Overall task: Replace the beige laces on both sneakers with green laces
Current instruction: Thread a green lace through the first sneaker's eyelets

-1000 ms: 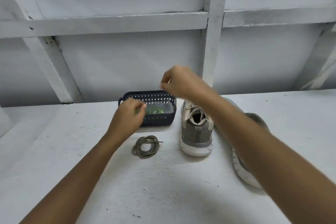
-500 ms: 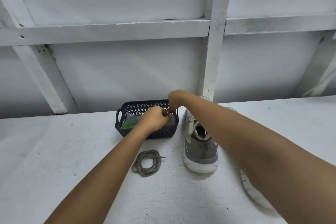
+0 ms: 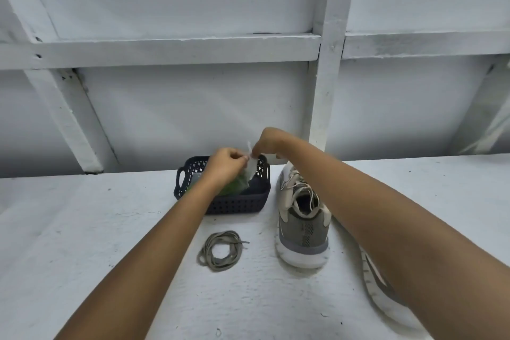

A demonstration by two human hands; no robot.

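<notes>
On table (image 3: 82,229): two sneakers (image 3: 302,226); one basket (image 3: 237,203); one loose lace (image 3: 220,251).

A bare, workshop-like or storage space: a rough white-painted worktop (image 3: 82,229) scuffed with dark specks stands against a white-painted board wall (image 3: 193,107) braced by timber beams (image 3: 165,48).

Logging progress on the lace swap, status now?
Left hand and right hand both pinch clear bag of green laces over the basket. Upright sneaker still beige-laced; removed lace coiled on table. Nothing in the way.
</notes>
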